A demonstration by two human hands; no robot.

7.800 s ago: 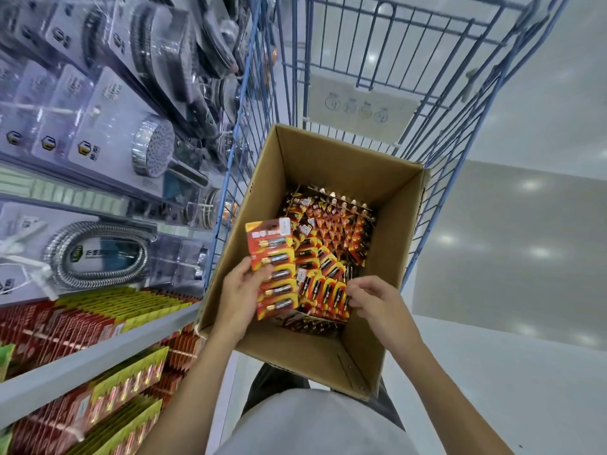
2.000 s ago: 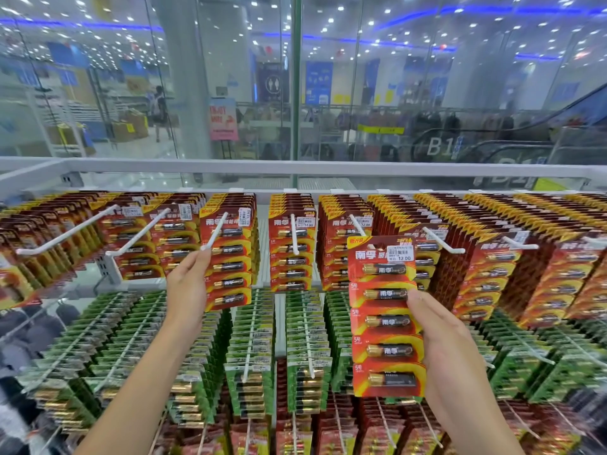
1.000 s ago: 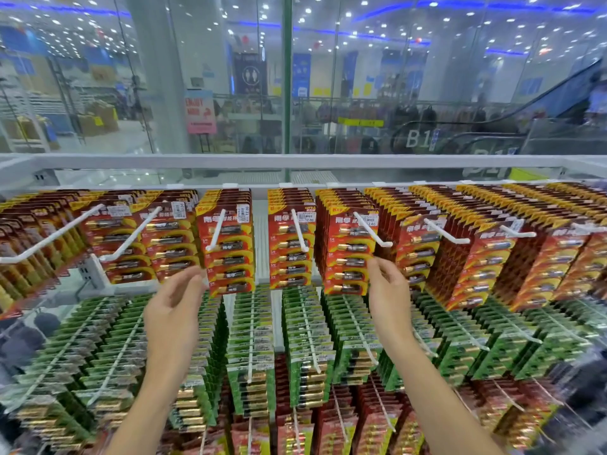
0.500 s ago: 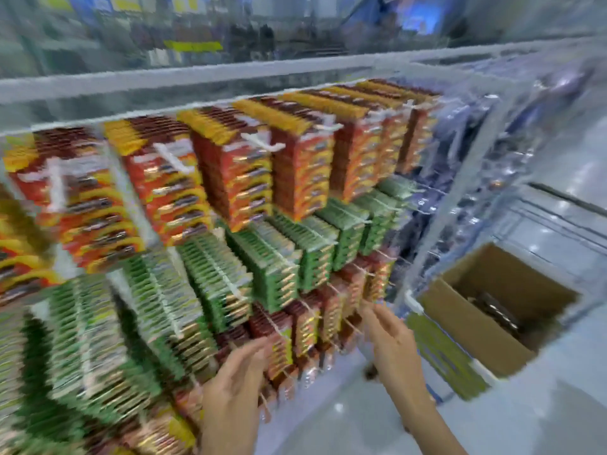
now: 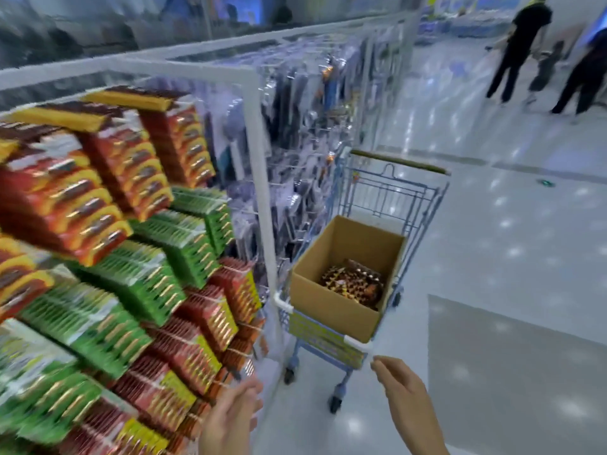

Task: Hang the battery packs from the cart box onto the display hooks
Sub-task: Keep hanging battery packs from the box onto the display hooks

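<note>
An open cardboard box [image 5: 331, 310] sits in the blue cart [image 5: 392, 195], holding what look like battery packs [image 5: 353, 284]. Left hand [image 5: 230, 421] and right hand [image 5: 402, 389] hold nothing, fingers loosely apart.

So the display rack [image 5: 259, 178] takes up the whole left side, with hanging battery packs [image 5: 108, 178] stacked in rows one above another, top to bottom. Further along the same rack, past its upright post, more hanging packaged goods [image 5: 295, 152] run off into the distance. The cart [image 5: 387, 205] sits right of the rack, just beside that post, middle of the scene. The box [image 5: 331, 307] is in the cart at its near end, and there's a pile of battery packs in the box [image 5: 353, 284] at the bottom. Left hand [image 5: 230, 421] is near, bottom centre, close to the lowest rows. Right hand [image 5: 404, 392] is near too, to its right, just short of the cart's near corner. Some people [image 5: 525, 44] stand far off, top right.
</note>
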